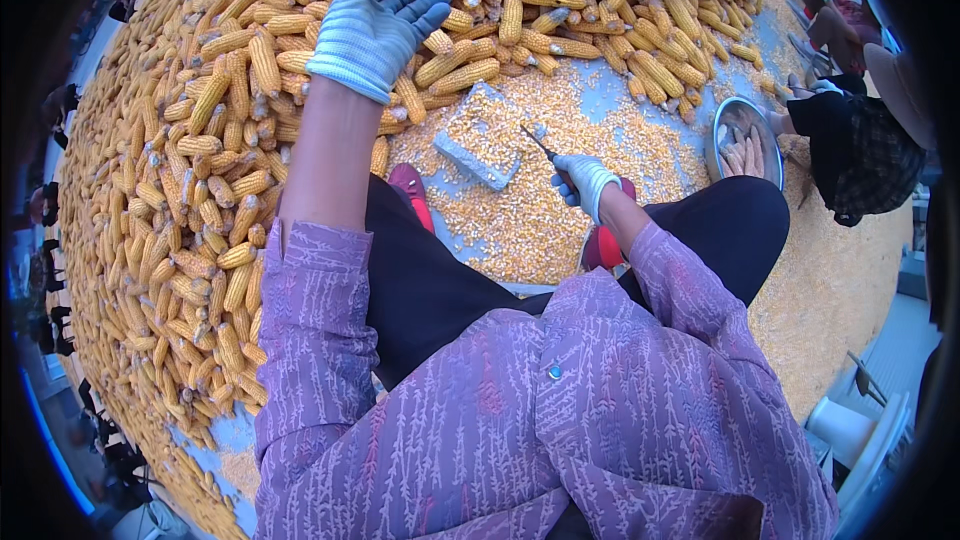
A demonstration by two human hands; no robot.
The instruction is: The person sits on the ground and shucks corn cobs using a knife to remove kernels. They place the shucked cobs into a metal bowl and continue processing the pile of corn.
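Gloved and raised over the near side of the corn heap, my left hand (379, 26) has its fingers spread and holds nothing. Dried ears of yellow corn (469, 77) lie under and around it. My right hand (583, 178), gloved too, grips the dark handle of a thin pointed tool, possibly a screwdriver or awl (537, 141). Its tip points up and left, above loose kernels. Just left of the tip sits a pale rectangular block (477, 157), tilted and partly covered with kernels. Shelled corn kernels (510, 236) spread between my red shoes.
A metal basin (782, 157) with bare cobs (746, 154) stands beyond my right knee. A person in dark clothing (855, 127) sits beside it, with others further back. The corn heap (172, 240) extends far along the left. A wide layer of kernels (832, 300) covers the right.
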